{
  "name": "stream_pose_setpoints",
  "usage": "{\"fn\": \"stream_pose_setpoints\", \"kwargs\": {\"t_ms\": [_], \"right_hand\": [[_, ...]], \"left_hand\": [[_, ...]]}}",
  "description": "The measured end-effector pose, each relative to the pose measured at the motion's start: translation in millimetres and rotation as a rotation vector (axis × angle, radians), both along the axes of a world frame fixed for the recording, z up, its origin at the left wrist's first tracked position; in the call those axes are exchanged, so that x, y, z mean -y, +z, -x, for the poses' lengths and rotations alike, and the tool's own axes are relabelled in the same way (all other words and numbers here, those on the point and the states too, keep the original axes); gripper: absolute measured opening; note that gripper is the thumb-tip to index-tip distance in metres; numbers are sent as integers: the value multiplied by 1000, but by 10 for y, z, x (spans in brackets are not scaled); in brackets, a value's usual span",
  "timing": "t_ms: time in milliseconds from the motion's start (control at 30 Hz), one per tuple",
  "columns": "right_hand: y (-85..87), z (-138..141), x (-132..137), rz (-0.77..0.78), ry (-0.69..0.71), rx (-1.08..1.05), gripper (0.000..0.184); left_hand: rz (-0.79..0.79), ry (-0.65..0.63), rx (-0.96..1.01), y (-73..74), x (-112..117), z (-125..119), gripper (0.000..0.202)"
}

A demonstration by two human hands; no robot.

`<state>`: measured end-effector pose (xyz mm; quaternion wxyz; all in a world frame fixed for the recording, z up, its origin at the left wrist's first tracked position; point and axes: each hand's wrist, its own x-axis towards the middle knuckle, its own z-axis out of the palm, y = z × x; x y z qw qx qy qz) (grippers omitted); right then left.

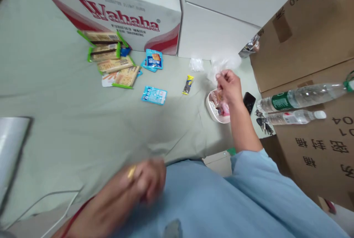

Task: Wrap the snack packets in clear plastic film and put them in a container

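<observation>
My right hand (pixel 231 85) pinches a thin clear plastic bag (pixel 225 64), just above a small white container (pixel 212 114) with several wrapped pieces inside. Near my body, my left hand (pixel 148 180) is blurred; its fingers are curled closed, and whatever they hold is hidden. A small yellow-and-dark snack packet (pixel 188 85) lies left of the container. Farther left is a light-blue sachet (pixel 154 95), with a couple of blue packets (pixel 154 59) behind it. Several green-edged cracker packs (pixel 125 76) are piled at the back left.
A Wahaha water carton (pixel 116 16) and a white box (pixel 210 31) stand along the back. At the right are a black phone (pixel 249 101), keys (pixel 264 124), two plastic bottles (pixel 298 97) and brown cardboard (pixel 312 38). A silver object (pixel 11 149) and white cable (pixel 55 193) are left.
</observation>
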<state>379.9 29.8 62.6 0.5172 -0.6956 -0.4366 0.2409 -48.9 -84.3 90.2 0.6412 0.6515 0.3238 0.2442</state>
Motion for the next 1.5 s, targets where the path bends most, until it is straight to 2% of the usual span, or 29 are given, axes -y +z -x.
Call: {"fn": "stream_pose_setpoints", "kwargs": {"t_ms": [67,133,233,300,367,467,600,700,800,900,1033,1133,1300,1400,1500], "right_hand": [[-41,478,243,58,145,-296,37],[-152,908,462,122,232,-445,43],[-356,1392,698,179,345,-400,40],[-457,1601,789,177,436,-281,33],[-510,1730,831,154,518,-186,28],[-532,1795,824,151,543,-188,26],[-580,1736,781,238,384,-466,33],[-645,1679,804,282,300,-586,38],[-669,1683,878,295,325,-505,38],[-624,1740,949,300,411,-385,38],[-526,1740,957,296,525,-273,38],[-486,1648,895,305,583,-238,39],[-539,1631,741,327,605,-198,32],[-584,1762,682,276,580,-150,21],[-593,1882,669,214,560,-117,15]], "left_hand": [[182,32,45,-241,-198,-288,56],[381,161,86,-484,-338,-502,65],[485,471,145,-727,-429,-662,68],[530,554,155,-799,-448,-704,64],[539,559,135,-844,-467,-718,62],[519,615,143,-925,-511,-680,51],[620,702,304,-999,-549,-547,47],[708,710,376,-963,-530,-475,52],[709,676,339,-896,-493,-487,56],[577,620,221,-877,-494,-543,57],[396,626,135,-929,-561,-558,39],[320,650,126,-959,-579,-532,30],[358,553,172,-963,-502,-585,34],[438,573,229,-968,-476,-643,45],[434,615,194,-997,-489,-660,52]]}}
